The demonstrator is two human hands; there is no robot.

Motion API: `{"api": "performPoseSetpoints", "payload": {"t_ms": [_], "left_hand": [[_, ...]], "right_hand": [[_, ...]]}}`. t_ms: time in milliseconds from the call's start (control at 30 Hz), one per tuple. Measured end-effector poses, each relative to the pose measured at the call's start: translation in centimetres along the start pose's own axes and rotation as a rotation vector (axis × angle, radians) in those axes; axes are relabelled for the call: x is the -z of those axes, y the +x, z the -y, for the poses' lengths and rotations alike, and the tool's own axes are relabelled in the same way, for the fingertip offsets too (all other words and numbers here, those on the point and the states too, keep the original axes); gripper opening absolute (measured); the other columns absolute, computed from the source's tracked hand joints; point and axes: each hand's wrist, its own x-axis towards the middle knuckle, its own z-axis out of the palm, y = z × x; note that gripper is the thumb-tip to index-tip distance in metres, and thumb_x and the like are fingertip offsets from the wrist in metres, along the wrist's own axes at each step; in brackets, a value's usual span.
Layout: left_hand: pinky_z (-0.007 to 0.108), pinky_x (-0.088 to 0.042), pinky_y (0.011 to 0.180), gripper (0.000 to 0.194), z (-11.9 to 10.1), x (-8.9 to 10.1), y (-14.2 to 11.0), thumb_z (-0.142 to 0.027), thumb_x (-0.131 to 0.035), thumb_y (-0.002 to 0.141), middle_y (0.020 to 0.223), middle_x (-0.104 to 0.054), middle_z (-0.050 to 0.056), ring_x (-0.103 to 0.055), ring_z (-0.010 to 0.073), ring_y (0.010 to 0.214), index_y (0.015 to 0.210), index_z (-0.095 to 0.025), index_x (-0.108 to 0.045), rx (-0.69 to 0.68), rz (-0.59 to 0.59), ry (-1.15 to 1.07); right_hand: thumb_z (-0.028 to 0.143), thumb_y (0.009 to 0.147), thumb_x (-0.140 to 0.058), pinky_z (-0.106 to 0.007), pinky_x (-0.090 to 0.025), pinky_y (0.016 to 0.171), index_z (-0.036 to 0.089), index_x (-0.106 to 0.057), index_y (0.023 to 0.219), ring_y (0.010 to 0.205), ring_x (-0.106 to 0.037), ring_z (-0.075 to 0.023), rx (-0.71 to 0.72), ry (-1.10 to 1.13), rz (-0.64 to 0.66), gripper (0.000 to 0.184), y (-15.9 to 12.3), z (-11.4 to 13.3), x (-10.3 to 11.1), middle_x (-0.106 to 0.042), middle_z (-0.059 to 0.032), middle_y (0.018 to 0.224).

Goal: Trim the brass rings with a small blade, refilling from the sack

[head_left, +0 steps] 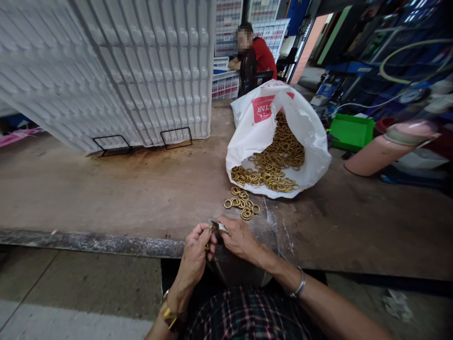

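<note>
My left hand [196, 246] is closed, pinching a brass-coloured ring [207, 246] that shows only partly between the fingers. A small knife [222, 226] with a pale handle and a dark blade sits in my closed right hand [241, 239], its blade against or very near the ring. Both hands meet at the table's front edge. Just beyond them lies a small pile of loose brass rings [244, 204]. Behind that pile, a white plastic sack [244, 137] lies on its side, its mouth towards me, with many more rings [279, 156] inside.
Stacked white ribbed trays [152, 71] stand at the back left, by two black wire stands [176, 138]. A pink bottle [382, 148] and a green tray [352, 131] are on the right of the wooden table [106, 189]. A person in red [264, 59] sits behind.
</note>
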Motion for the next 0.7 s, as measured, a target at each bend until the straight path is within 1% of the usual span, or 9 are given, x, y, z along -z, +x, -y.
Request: {"api": "performPoseSetpoints", "payload": {"t_ms": [133,267,367,533,700], "left_hand": [[0.015,-0.027,0.039,0.03,0.1,-0.01,-0.02,-0.044,-0.061,0.073,0.059,-0.052,-0.005,-0.041,0.004,0.043,0.075,-0.017,-0.048,-0.006,-0.007,-0.004],[0.016,-0.028,0.038,0.032,0.23,0.03,0.12,-0.045,-0.062,0.072,0.058,-0.052,-0.005,-0.041,0.0042,0.042,0.074,-0.017,-0.047,-0.022,-0.012,0.002],[0.015,-0.028,0.038,0.032,0.26,0.02,0.14,-0.045,-0.062,0.073,0.057,-0.051,-0.005,-0.041,0.004,0.042,0.073,-0.017,-0.047,-0.029,-0.01,0.01],[0.015,-0.029,0.038,0.031,0.36,0.11,0.08,-0.045,-0.059,0.076,0.058,-0.051,-0.005,-0.041,0.0039,0.043,0.074,-0.017,-0.046,-0.054,0.004,0.04],[0.015,-0.031,0.039,0.03,0.91,0.55,0.2,-0.045,-0.054,0.08,0.06,-0.051,-0.005,-0.042,0.0041,0.044,0.074,-0.017,-0.046,-0.1,0.025,0.105]], "right_hand": [[0.01,0.073,-0.042,-0.023,-0.027,0.056,0.018,-0.057,0.083,0.061,-0.051,-0.0128,0.035,-0.066,0.04,0.019,-0.36,0.1,-0.15,-0.061,-0.0021,0.069],[0.011,0.075,-0.041,-0.024,-0.026,0.056,0.017,-0.056,0.084,0.061,-0.051,-0.0128,0.064,-0.093,0.05,0.019,-0.39,-0.02,-0.32,-0.061,-0.0021,0.07],[0.011,0.076,-0.04,-0.023,-0.027,0.056,0.017,-0.056,0.084,0.062,-0.051,-0.0128,0.064,-0.104,0.054,0.018,-0.43,-0.05,-0.3,-0.061,-0.0026,0.071],[0.01,0.073,-0.041,-0.024,-0.026,0.056,0.016,-0.056,0.082,0.062,-0.052,-0.0131,0.058,-0.13,0.081,0.018,-0.46,0.09,-0.12,-0.062,-0.0034,0.071],[0.012,0.075,-0.04,-0.024,-0.027,0.055,0.016,-0.056,0.087,0.064,-0.054,-0.0141,0.047,-0.145,0.15,0.019,-0.37,0.62,0.43,-0.063,-0.005,0.073]]}}
